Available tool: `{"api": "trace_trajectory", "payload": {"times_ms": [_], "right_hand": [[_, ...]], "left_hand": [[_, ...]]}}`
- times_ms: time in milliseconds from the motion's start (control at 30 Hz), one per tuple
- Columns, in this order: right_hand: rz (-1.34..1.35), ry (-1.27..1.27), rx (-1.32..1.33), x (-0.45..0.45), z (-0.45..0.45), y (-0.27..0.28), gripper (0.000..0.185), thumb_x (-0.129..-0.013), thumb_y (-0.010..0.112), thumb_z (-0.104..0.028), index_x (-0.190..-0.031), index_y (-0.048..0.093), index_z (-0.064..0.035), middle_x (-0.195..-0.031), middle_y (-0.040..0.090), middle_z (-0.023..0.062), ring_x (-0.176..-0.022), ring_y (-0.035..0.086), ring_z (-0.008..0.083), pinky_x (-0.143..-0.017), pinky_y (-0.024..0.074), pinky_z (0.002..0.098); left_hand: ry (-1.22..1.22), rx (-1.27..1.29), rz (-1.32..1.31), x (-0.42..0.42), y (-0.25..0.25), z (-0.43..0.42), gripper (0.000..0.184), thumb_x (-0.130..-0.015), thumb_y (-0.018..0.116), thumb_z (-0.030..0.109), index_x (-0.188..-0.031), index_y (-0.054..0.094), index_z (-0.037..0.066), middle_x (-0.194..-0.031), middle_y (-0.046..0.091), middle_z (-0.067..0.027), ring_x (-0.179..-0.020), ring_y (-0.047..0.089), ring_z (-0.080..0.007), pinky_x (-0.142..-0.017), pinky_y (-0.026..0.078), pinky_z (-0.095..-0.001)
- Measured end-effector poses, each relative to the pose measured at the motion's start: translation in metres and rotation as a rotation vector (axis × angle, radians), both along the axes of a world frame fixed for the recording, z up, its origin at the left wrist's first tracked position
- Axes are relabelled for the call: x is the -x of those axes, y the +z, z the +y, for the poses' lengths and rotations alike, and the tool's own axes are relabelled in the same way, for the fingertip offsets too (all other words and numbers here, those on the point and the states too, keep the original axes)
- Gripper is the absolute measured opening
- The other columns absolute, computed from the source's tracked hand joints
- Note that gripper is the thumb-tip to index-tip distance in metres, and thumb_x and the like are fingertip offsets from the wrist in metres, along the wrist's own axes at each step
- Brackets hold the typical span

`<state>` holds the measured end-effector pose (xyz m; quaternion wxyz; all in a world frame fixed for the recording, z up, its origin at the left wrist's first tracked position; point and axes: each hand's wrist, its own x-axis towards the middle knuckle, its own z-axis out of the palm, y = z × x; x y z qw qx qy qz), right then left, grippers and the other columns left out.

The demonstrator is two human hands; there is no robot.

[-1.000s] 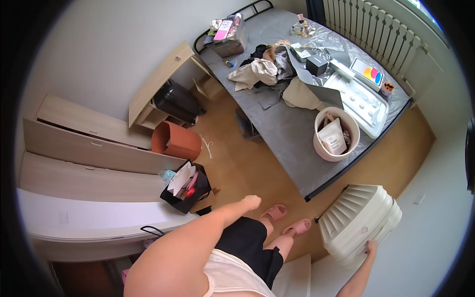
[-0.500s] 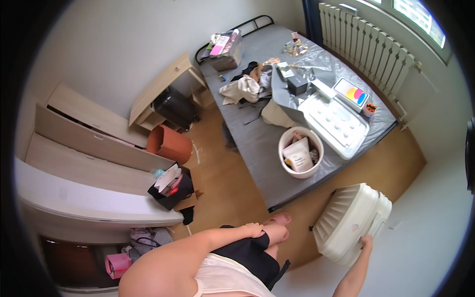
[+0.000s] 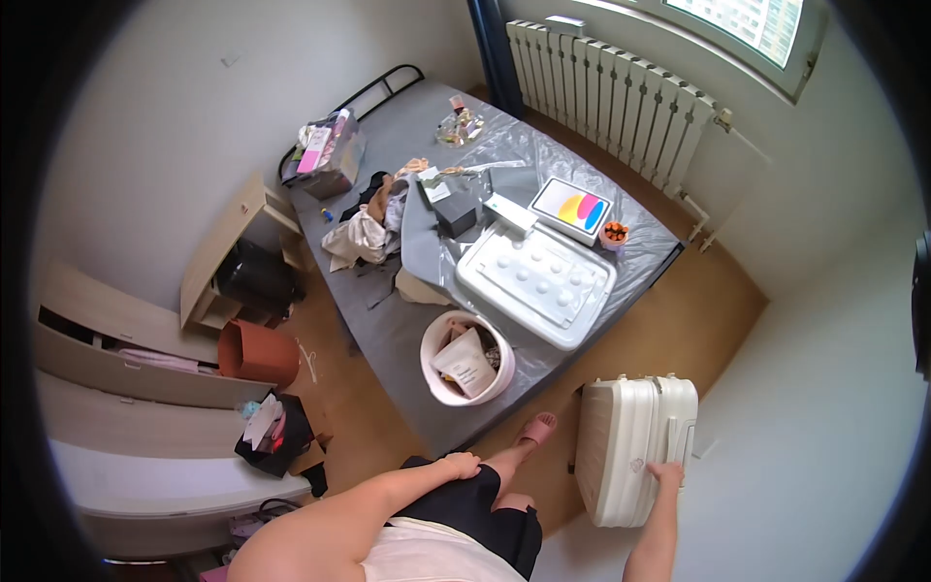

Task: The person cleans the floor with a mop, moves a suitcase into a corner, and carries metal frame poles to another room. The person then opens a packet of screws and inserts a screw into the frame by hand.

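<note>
We've R hand [image 3: 665, 472] closed on suitcase handle [image 3: 672, 440] nr bed [image 3: 402, 364] edge; L hand [image 3: 464, 466] on shorts [image 3: 465, 504], can't tell fingers' spread

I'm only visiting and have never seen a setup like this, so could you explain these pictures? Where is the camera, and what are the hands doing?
There is no machine arm here, just a person's two bare hands. Every picture comes from one camera worn on the head, looking forward and down, so you see roughly what the wearer sees.

The right hand holds a cream suitcase by its handle; the suitcase stands on the floor. The left hand rests on the wearer's dark shorts and holds nothing that I can see.

On the grey bed are a pale bucket with a packet inside, a white panel with round bumps, a box with coloured shapes and heaped clothes.
</note>
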<state>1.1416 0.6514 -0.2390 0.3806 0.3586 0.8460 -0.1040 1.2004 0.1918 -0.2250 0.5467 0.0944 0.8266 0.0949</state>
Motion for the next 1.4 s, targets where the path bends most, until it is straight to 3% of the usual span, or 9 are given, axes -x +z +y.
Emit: {"api": "trace_trajectory", "payload": {"times_ms": [200,500,600,800,1000,1100,1200,1267,1400], "right_hand": [[-0.050,0.130,-0.215,0.020,0.021,-0.015,0.080,-0.055,0.059,-0.048,-0.105,0.042,0.0111,-0.109,0.047,0.0204,-0.104,0.044,0.0328,-0.092,0.0313,0.0366],[0.066,0.031,-0.308,0.041,0.019,-0.003,0.076,-0.057,0.055,-0.047,-0.104,0.042,0.0114,-0.107,0.047,0.0227,-0.102,0.044,0.0334,-0.089,0.0319,0.0355],[0.031,-0.039,-0.286,0.058,0.024,-0.001,0.071,-0.057,0.059,-0.040,-0.103,0.037,0.0099,-0.107,0.043,0.0230,-0.101,0.041,0.0312,-0.089,0.0334,0.0341],[-0.012,-0.047,-0.303,0.095,0.043,0.003,0.070,-0.055,0.060,-0.043,-0.101,0.039,0.0055,-0.102,0.044,0.0186,-0.095,0.044,0.0291,-0.070,0.0475,0.0363],[0.016,-0.199,-0.272,0.139,0.077,0.017,0.067,-0.057,0.059,-0.042,-0.100,0.040,0.0057,-0.101,0.045,0.0201,-0.094,0.045,0.0306,-0.069,0.0479,0.0403],[0.012,-0.233,-0.220,0.158,0.099,0.007,0.061,-0.061,0.058,-0.037,-0.100,0.040,0.0052,-0.100,0.045,0.0216,-0.093,0.046,0.0313,-0.068,0.0483,0.0411],[0.036,-0.102,-0.215,0.168,0.126,-0.014,0.047,-0.067,0.058,-0.026,-0.099,0.041,0.0041,-0.099,0.047,0.0210,-0.092,0.049,0.0307,-0.070,0.0482,0.0392],[0.220,-0.009,-0.205,0.176,0.148,-0.027,0.033,-0.072,0.055,-0.015,-0.097,0.042,0.0033,-0.098,0.049,0.0195,-0.090,0.052,0.0292,-0.072,0.0480,0.0357],[0.378,-0.013,-0.167,0.203,0.172,-0.022,0.028,-0.066,0.056,-0.008,-0.088,0.044,0.0050,-0.088,0.053,0.0217,-0.086,0.053,0.0324,-0.076,0.0439,0.0351]], "left_hand": [[0.123,-0.250,0.124,0.048,0.009,0.033,0.029,-0.078,0.041,0.021,-0.092,0.058,0.002,-0.093,0.057,-0.0198,-0.088,0.055,-0.0329,-0.078,0.042,-0.0414],[0.057,-0.218,0.146,0.084,0.006,0.049,0.027,-0.078,0.042,0.018,-0.094,0.058,0.004,-0.093,0.058,-0.0175,-0.089,0.055,-0.0314,-0.080,0.042,-0.0394],[0.053,-0.182,0.116,0.101,0.015,0.060,0.026,-0.078,0.042,0.018,-0.093,0.059,0.005,-0.092,0.058,-0.0175,-0.088,0.055,-0.0316,-0.079,0.042,-0.0398],[-0.003,-0.135,0.132,0.117,0.009,0.078,0.025,-0.077,0.041,0.018,-0.090,0.058,0.005,-0.090,0.058,-0.0179,-0.087,0.055,-0.0321,-0.078,0.043,-0.0405],[-0.047,-0.177,0.194,0.143,0.027,0.132,0.025,-0.078,0.041,0.019,-0.088,0.058,0.003,-0.088,0.057,-0.0180,-0.085,0.055,-0.0322,-0.077,0.043,-0.0407],[-0.042,-0.192,0.299,0.156,0.035,0.157,0.023,-0.078,0.043,0.017,-0.088,0.057,0.003,-0.087,0.055,-0.0173,-0.084,0.054,-0.0324,-0.076,0.043,-0.0402],[-0.019,-0.217,0.416,0.171,0.038,0.174,0.021,-0.077,0.045,0.015,-0.090,0.055,0.003,-0.087,0.054,-0.0169,-0.084,0.053,-0.0327,-0.075,0.044,-0.0395],[0.009,-0.228,0.401,0.186,0.038,0.187,0.020,-0.077,0.045,0.013,-0.091,0.054,0.002,-0.088,0.053,-0.0171,-0.086,0.053,-0.0324,-0.075,0.043,-0.0395],[0.020,-0.244,0.382,0.209,0.032,0.205,0.021,-0.076,0.045,0.013,-0.091,0.055,0.002,-0.089,0.052,-0.0173,-0.085,0.053,-0.0322,-0.075,0.043,-0.0395]]}}
